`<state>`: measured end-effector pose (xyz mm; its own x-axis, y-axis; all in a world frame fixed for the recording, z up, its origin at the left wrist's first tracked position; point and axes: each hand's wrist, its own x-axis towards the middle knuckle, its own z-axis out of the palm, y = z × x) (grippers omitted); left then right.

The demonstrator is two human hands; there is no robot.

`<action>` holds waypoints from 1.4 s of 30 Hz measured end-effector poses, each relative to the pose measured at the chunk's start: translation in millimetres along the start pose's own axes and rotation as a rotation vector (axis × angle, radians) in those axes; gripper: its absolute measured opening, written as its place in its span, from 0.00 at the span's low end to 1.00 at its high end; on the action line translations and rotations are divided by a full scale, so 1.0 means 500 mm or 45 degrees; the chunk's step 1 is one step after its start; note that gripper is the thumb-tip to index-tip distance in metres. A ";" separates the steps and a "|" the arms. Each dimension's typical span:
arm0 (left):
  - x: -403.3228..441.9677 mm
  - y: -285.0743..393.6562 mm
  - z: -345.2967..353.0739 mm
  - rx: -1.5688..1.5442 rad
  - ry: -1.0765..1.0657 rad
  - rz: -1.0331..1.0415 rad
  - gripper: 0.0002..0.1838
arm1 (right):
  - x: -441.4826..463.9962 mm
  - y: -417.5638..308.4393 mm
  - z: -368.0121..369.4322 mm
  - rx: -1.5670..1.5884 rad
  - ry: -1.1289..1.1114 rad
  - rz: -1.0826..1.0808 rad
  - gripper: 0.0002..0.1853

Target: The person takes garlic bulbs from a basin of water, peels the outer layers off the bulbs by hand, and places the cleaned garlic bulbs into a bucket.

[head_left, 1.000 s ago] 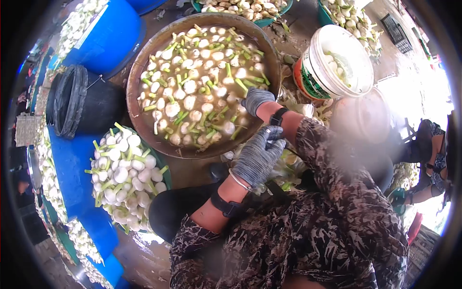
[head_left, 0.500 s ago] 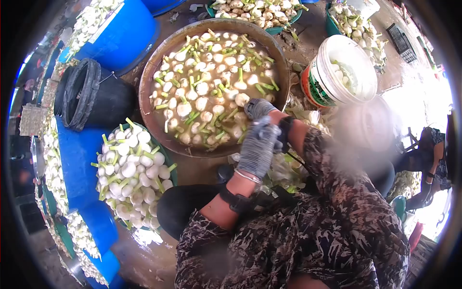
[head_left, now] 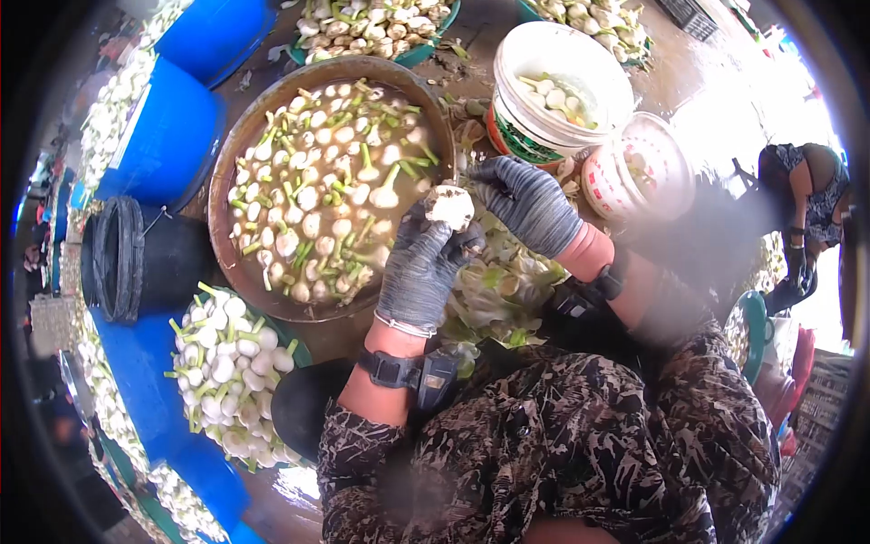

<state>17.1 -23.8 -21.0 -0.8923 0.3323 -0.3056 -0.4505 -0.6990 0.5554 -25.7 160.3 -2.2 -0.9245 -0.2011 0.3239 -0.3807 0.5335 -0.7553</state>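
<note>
My left hand [head_left: 419,267], in a grey glove, is closed around a garlic bulb [head_left: 449,208] with its pale, dirt-marked underside turned up. Just right of the bulb is my right hand [head_left: 535,207], also gloved, with its fingers pinched together. What those fingers hold, if anything, I cannot make out. Beyond my left hand stands a wide round tub [head_left: 223,257] of murky water, where many garlic bulbs with short green stems float. Loose pale peels [head_left: 498,290] lie in a heap below my hands.
Clean white bulbs [head_left: 231,372] fill a basin at left, beside a black bucket [head_left: 172,263] and blue containers [head_left: 168,136]. A white bucket [head_left: 521,104] and a smaller pail [head_left: 603,181] stand at right. More bulbs [head_left: 372,27] sit behind the tub. Another person [head_left: 802,181] bends at far right.
Both hands were together at the tub's right edge; now they are apart, with a bulb raised in my left hand. The view has shifted, so the tub sits further left.
</note>
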 end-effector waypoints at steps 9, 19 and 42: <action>0.041 -0.048 0.018 0.625 0.197 0.262 0.23 | -0.007 -0.021 -0.039 -0.426 0.019 -0.146 0.05; 0.034 -0.031 0.044 0.039 -0.139 0.044 0.24 | 0.012 0.100 -0.064 0.298 -0.037 0.456 0.10; 0.015 -0.011 0.014 1.515 -0.453 0.306 0.36 | -0.046 0.018 -0.026 0.308 -0.372 0.463 0.11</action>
<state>12.5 -13.1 -21.0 -0.8303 0.5569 0.0207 0.1409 0.1739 0.9746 -7.5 180.3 -8.9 -0.9520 -0.2773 -0.1295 0.0035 0.4135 -0.9105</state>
